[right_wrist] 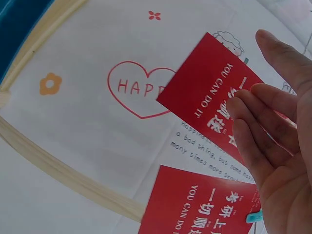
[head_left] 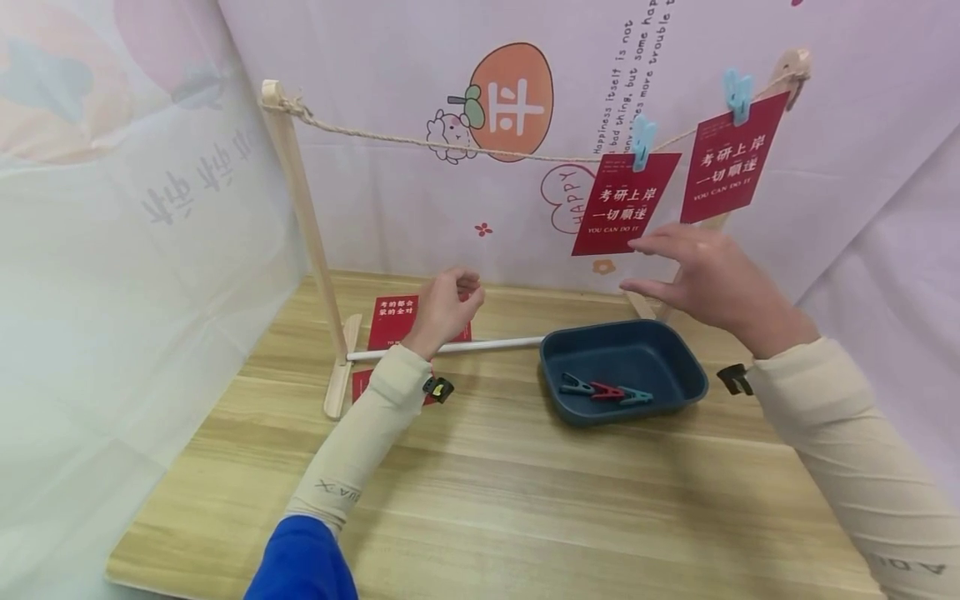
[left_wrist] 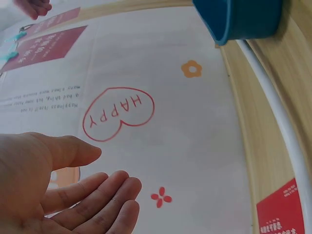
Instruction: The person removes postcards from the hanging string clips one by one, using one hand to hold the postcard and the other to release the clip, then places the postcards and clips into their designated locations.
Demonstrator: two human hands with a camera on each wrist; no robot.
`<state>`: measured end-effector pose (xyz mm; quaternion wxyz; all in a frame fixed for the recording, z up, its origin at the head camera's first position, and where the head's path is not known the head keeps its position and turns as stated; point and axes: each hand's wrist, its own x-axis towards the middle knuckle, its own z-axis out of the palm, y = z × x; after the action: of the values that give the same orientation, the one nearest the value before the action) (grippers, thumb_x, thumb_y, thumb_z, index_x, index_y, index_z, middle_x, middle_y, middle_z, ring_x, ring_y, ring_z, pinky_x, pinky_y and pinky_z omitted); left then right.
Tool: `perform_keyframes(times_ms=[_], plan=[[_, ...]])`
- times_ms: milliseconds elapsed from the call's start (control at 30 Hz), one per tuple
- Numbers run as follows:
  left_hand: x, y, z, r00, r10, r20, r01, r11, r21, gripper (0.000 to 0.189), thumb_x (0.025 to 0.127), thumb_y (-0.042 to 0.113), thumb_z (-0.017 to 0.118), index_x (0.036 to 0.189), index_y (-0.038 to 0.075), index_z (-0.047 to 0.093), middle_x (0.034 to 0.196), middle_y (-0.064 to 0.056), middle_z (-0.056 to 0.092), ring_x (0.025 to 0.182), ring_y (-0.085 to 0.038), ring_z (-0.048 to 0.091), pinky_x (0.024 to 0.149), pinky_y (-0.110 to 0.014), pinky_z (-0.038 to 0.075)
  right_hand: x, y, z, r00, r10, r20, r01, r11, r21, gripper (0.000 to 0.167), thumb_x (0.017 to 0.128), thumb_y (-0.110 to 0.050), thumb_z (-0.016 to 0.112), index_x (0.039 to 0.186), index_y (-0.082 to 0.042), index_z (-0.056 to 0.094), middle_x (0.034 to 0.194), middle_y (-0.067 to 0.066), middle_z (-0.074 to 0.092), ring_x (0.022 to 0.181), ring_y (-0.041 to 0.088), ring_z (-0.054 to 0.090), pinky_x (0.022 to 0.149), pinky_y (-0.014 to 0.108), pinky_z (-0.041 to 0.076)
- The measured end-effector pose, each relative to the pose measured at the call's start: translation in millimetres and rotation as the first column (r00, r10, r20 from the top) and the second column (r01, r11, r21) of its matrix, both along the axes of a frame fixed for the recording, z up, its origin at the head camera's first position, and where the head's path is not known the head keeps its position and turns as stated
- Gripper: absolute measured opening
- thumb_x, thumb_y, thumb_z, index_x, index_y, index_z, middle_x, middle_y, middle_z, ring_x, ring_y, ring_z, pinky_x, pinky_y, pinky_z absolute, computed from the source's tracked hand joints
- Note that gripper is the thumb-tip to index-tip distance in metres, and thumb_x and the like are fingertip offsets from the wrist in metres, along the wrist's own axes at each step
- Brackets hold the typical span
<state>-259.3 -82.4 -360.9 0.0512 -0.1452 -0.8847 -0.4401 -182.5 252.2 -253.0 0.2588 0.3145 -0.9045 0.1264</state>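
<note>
Two red cards hang from a twine line: the nearer card by a light-blue clothespin, the outer card by another clothespin. My right hand is beside the nearer card's lower corner, thumb and fingers apart, holding nothing. In the right wrist view its fingers overlap that card. My left hand is raised above red cards lying on the table at the left. The left wrist view shows its palm bare and fingers loosely bent.
A dark blue tray holds several small clothespins. Wooden posts carry the line at both ends, and a white rod runs low between the left post and the tray. A printed white cloth stands behind.
</note>
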Motion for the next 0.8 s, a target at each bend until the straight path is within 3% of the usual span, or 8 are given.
perform_keyframes(times_ms=[333,433,500,567,600,667,733,800], plan=[[5.5,19.9,15.7,0.998,-0.044,-0.047,0.045,0.999,0.022,0.032,0.102,0.014,0.068,0.131,0.001,0.068,0.125,-0.014,0.076,0.118,-0.027,0.072,0.106,-0.041,0.058,-1.0,-3,22.0,0.994,-0.08,-0.069,0.075,0.995,-0.067,0.058,0.073,-0.012,0.097,0.125,0.002,0.075,0.112,0.024,0.078,0.101,0.041,0.076,0.088,0.056,0.064],[4.8,26.8,19.1,0.995,-0.064,-0.082,0.066,0.997,0.026,0.031,0.101,0.012,0.068,0.13,0.0,0.069,0.124,-0.015,0.076,0.116,-0.027,0.073,0.107,-0.039,0.058,-3.0,-4,28.7,0.989,-0.115,-0.091,0.107,0.99,-0.089,0.057,0.076,-0.013,0.096,0.127,0.0,0.074,0.112,0.023,0.077,0.097,0.039,0.075,0.094,0.023,0.06],[4.4,31.3,21.0,0.992,-0.075,-0.105,0.079,0.996,0.029,0.03,0.101,0.011,0.068,0.129,-0.001,0.069,0.123,-0.016,0.076,0.115,-0.027,0.074,0.106,-0.038,0.059,-4.7,-5,33.5,0.986,-0.125,-0.107,0.114,0.988,-0.102,0.057,0.077,-0.014,0.095,0.128,0.0,0.074,0.112,0.023,0.077,0.095,0.038,0.074,0.092,0.003,0.044],[3.7,36.0,22.0,0.989,-0.085,-0.12,0.089,0.996,0.032,0.03,0.101,0.011,0.068,0.128,-0.001,0.07,0.123,-0.015,0.077,0.114,-0.027,0.074,0.105,-0.036,0.059,-6.7,-6,38.2,0.984,-0.127,-0.122,0.113,0.987,-0.116,0.056,0.078,-0.014,0.095,0.129,0.0,0.073,0.112,0.024,0.077,0.095,0.038,0.073,0.088,-0.005,0.028],[3.3,38.3,22.4,0.988,-0.09,-0.128,0.095,0.995,0.032,0.03,0.101,0.011,0.068,0.128,-0.001,0.07,0.123,-0.015,0.077,0.114,-0.026,0.074,0.105,-0.036,0.059,-7.5,-7,40.7,0.984,-0.129,-0.125,0.113,0.986,-0.123,0.056,0.079,-0.014,0.094,0.129,0.0,0.073,0.113,0.024,0.077,0.096,0.038,0.073,0.087,-0.006,0.027],[2.5,43.1,23.1,0.985,-0.098,-0.141,0.105,0.994,0.037,0.029,0.101,0.012,0.068,0.128,0.0,0.07,0.122,-0.015,0.077,0.114,-0.026,0.075,0.104,-0.035,0.059,-8.6,-9,45.8,0.982,-0.139,-0.127,0.122,0.984,-0.134,0.056,0.08,-0.014,0.093,0.13,0.0,0.073,0.114,0.024,0.077,0.101,0.039,0.073,0.093,0.001,0.04],[1.8,47.9,23.5,0.982,-0.108,-0.157,0.116,0.992,0.042,0.029,0.101,0.012,0.068,0.127,0.0,0.07,0.122,-0.014,0.077,0.114,-0.025,0.075,0.104,-0.034,0.059,-9.6,-10,50.5,0.981,-0.154,-0.119,0.136,0.98,-0.145,0.055,0.082,-0.015,0.092,0.131,-0.001,0.072,0.116,0.024,0.077,0.108,0.04,0.073,0.1,0.019,0.055],[1.4,52.7,24.2,0.977,-0.12,-0.179,0.131,0.99,0.051,0.028,0.102,0.012,0.068,0.127,0.0,0.07,0.121,-0.015,0.077,0.113,-0.025,0.075,0.103,-0.035,0.06,-10.2,-12,55.0,0.979,-0.175,-0.107,0.158,0.976,-0.152,0.056,0.083,-0.015,0.091,0.134,-0.002,0.071,0.121,0.023,0.076,0.113,0.04,0.071,0.102,0.042,0.061]])
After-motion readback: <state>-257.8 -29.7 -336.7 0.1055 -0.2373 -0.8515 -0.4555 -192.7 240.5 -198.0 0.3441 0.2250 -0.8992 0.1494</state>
